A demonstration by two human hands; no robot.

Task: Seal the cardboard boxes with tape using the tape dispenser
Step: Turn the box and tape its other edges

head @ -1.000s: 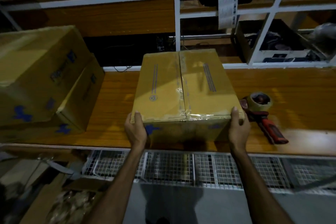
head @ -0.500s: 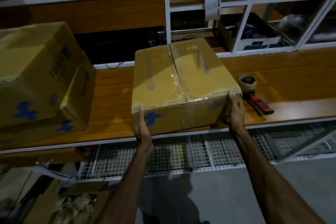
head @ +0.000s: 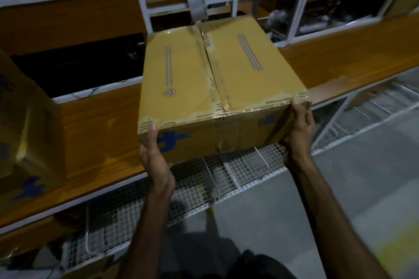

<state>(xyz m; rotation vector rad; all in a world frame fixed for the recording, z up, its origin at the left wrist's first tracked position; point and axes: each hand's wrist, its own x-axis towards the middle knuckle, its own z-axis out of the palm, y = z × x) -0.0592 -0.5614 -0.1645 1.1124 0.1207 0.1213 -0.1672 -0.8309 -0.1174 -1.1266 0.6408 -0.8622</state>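
Head cam: both hands, left [head: 154,154] & right [head: 300,130], gripping taped box [head: 215,88]; stacked boxes [head: 25,124] left.

Head view, downward (close, tilted)

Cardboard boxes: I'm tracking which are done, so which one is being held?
The taped box in the middle, gripped at its near corners by the left hand and right hand; the boxes at left sit untouched.

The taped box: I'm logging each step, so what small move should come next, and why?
Probably carry the box clear of the wooden shelf and set it aside. Tape already covers its centre seam and near edge, and the left hand and right hand grip its near corners, with its near end past the shelf edge.
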